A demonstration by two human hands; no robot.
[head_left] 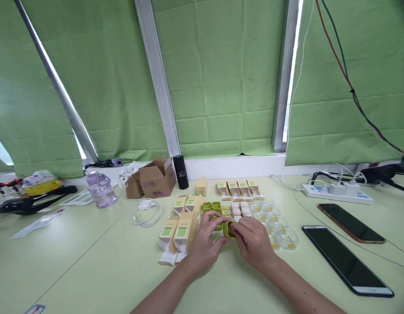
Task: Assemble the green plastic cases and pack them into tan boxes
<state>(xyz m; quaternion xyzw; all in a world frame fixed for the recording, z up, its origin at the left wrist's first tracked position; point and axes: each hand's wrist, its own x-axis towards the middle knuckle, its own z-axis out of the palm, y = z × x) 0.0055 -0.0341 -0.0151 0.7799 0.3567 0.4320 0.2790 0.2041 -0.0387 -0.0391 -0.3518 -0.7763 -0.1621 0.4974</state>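
Head view: left hand (204, 242) gripped the cup (225, 230) against the right hand (257, 240), whose hold was unclear; keeping the cup steady seemed best.

Green blinds (218, 78) at twelve, pale table (100, 279) at six
Grey posts (159, 74) stand at ten, eleven and two o'clock; daylight (1, 150) shows at nine.

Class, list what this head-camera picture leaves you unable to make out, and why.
All in the head view:
Inside of the green container: mostly hidden by the right hand.
Fine print on the cream boxes: too small.
Small flat item, lower left: cut off by the bottom edge.
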